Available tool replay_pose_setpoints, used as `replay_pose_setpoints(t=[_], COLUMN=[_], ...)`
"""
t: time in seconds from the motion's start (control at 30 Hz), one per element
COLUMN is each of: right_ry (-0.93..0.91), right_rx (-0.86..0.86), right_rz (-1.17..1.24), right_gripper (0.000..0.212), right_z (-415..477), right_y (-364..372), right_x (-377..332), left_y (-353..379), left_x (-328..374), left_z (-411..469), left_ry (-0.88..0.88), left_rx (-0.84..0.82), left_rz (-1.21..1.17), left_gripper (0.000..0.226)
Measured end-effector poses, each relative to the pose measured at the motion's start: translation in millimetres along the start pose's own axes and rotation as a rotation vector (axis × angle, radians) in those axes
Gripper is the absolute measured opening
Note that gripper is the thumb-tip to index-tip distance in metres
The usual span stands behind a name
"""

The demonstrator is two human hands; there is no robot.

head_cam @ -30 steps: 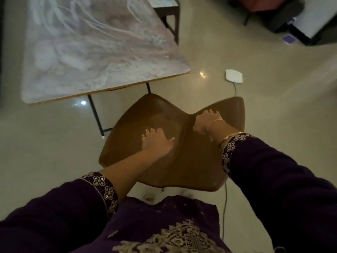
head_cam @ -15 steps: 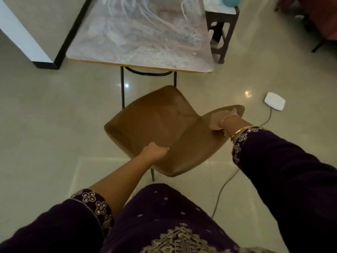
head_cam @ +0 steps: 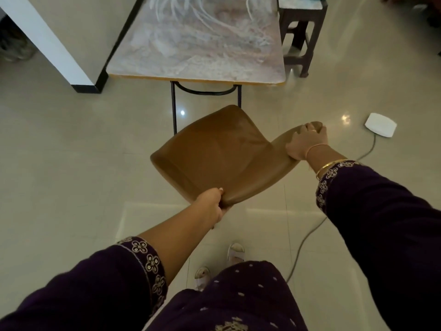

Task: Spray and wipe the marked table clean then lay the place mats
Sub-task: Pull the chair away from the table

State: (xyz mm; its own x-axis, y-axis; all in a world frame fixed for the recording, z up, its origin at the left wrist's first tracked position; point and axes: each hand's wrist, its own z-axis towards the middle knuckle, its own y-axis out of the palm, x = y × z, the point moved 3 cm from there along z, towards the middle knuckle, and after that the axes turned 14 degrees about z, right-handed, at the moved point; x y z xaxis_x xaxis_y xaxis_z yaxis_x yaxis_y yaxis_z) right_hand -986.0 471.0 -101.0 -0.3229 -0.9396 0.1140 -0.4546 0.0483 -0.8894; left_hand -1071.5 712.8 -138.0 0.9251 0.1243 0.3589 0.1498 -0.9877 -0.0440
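The table point(head_cam: 198, 51) has a marbled grey-pink top streaked with white marks and stands ahead of me on thin black legs. Just in front of its near edge is a brown leather chair point(head_cam: 214, 151). My left hand point(head_cam: 212, 204) grips the near edge of the chair's seat, thumb on top and fingers underneath. My right hand point(head_cam: 306, 142) holds the top of the chair's backrest at the right. No spray bottle, cloth or place mats are in view.
A dark stool point(head_cam: 301, 27) stands at the table's right side. A white box point(head_cam: 380, 124) with a grey cable lies on the floor to the right. A white wall corner with a black skirting point(head_cam: 55, 51) is at the left. My sandalled feet point(head_cam: 219, 263) stand below the chair.
My left hand slid from the middle of the seat to its near edge and took hold. The chair turned and shifted, and the table's short edge now faces me.
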Motion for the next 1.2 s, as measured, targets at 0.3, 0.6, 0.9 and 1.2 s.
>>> replay_pose_setpoints(t=[0.3,0.6,0.9,1.2], right_ry=[0.095,0.022,0.044,0.147], right_rx=[-0.041,0.027,-0.273,-0.461], right_rz=[-0.034,0.050,0.294,0.621], right_gripper=[0.061,0.055,0.041,0.034], right_z=[-19,-19,-23,-19], right_y=[13,4,-2,9], right_x=[-9,-29,-67,-109], left_y=[-19,-74,-136,-174], left_x=[0,31,96,121], left_z=[-23,-12,6,38], left_ry=[-0.072,0.007,0.031,0.086], left_rx=[0.125,0.214,0.326,0.453], left_rz=[0.082,0.125,0.469,0.710], left_gripper=[0.035,0.031,0.011,0.005])
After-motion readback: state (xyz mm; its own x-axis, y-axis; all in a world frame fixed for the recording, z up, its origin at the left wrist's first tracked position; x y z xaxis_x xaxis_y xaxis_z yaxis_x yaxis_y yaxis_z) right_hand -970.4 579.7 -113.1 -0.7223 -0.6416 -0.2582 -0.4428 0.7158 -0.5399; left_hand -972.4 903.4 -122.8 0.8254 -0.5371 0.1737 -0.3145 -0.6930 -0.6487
